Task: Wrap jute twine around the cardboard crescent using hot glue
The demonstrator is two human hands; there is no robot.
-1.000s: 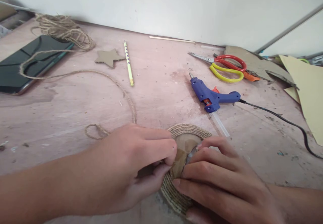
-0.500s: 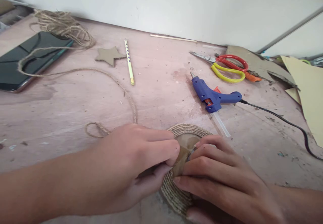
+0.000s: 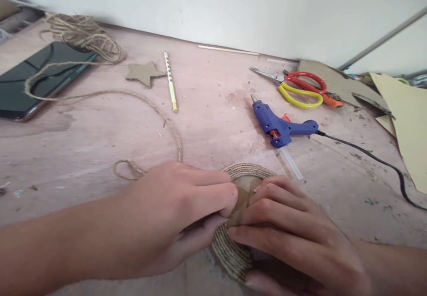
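A ring wound with rows of jute twine (image 3: 233, 256) lies low in the middle of the head view, with a smooth brown surface (image 3: 245, 198) showing inside it. My right hand (image 3: 296, 229) grips its right side, fingers over the inner edge and thumb at the near outer edge. Against the ring's left side, my left hand (image 3: 190, 207) is closed in a pinch, its fingertips partly hidden. A loose strand of jute twine (image 3: 147, 102) runs in under that hand, and a small loop of it sticks out on the left.
Beyond my hands lie a blue glue gun (image 3: 278, 125) with a black cord, red-and-yellow scissors (image 3: 302, 89), a patterned pencil (image 3: 170, 82) and a cardboard star (image 3: 144, 74). A phone (image 3: 40, 78) and a twine bundle (image 3: 83, 36) sit left; cardboard scraps (image 3: 328, 76) lie right.
My right hand has shifted very slightly left and up on the ring. My left hand keeps its pinch in nearly the same place.
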